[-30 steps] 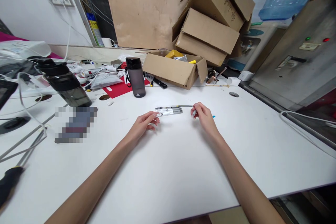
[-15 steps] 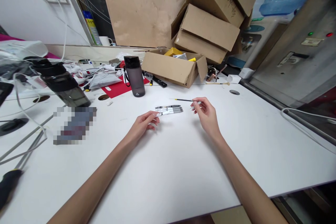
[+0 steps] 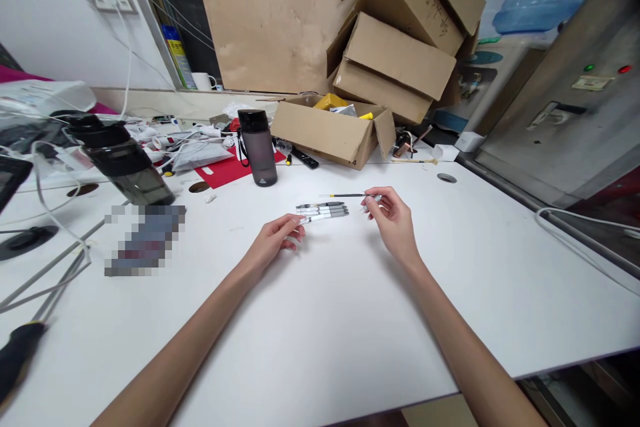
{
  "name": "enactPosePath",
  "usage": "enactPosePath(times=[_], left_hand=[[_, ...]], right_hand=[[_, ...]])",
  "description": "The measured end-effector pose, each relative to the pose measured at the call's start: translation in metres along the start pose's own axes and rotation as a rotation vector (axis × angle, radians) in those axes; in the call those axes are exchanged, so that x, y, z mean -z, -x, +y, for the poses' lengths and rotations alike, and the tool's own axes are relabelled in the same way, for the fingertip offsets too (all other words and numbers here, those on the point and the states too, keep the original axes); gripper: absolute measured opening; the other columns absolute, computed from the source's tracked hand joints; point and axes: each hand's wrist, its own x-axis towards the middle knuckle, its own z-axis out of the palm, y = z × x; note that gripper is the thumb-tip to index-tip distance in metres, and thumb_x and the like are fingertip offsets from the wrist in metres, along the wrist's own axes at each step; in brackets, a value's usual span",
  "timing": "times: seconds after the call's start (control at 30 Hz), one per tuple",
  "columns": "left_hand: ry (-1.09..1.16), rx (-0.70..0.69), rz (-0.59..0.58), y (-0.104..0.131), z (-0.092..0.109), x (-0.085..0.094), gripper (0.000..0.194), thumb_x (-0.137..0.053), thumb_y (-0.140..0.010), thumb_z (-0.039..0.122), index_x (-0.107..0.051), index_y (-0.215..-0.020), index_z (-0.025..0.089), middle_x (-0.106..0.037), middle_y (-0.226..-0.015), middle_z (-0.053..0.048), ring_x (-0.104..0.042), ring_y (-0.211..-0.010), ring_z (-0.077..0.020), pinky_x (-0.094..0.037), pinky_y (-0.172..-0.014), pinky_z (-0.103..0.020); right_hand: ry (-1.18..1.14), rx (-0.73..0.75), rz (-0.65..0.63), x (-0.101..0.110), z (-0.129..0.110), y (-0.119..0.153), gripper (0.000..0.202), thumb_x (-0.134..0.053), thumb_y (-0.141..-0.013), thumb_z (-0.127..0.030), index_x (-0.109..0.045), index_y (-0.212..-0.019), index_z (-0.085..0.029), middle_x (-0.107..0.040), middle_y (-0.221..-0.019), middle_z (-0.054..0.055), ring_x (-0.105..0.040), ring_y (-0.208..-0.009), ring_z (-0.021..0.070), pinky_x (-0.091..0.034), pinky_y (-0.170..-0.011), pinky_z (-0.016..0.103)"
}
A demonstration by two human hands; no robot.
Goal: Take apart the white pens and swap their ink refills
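Several slim pens (image 3: 321,205) with clear-white barrels and grey ends lie side by side on the white table (image 3: 320,307). My left hand (image 3: 279,235) is closed at their left end, thumb and finger pinching the tip of the nearest pen (image 3: 320,217). To the right of the row, my right hand (image 3: 394,217) is pinched on a dark pen refill (image 3: 347,195) with a yellow band and a thin tip pointing left. A short grey-white pen piece (image 3: 371,205) also shows between those fingers; how far it extends is hidden.
A dark water bottle (image 3: 259,153) stands behind the pens, beside an open cardboard box (image 3: 320,127). Another bottle (image 3: 123,163) and a blurred-out flat object (image 3: 145,240) are at left. Cables and clutter line the back; a screwdriver handle (image 3: 20,353) lies front left.
The refill in my right hand has shifted slightly left and now lies more level. My left hand stays at the pens, and the view has tilted a little.
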Motion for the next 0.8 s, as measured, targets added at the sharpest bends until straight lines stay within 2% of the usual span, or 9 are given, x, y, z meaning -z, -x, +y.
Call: enactPosePath(times=[0.8], left_hand=[[-0.010, -0.005, 0.010, 0.0012, 0.0006, -0.0003, 0.040, -0.066, -0.091, 0.052, -0.073, -0.112, 0.018, -0.064, -0.091, -0.007, -0.061, -0.083, -0.0188, -0.050, -0.068, -0.026]], right_hand=[[0.001, -0.013, -0.002, 0.0005, -0.0007, -0.0003, 0.018, -0.064, -0.093, -0.038, -0.064, -0.103, -0.023, -0.069, -0.088, 0.003, -0.062, -0.077, 0.0164, -0.051, -0.067, 0.029]])
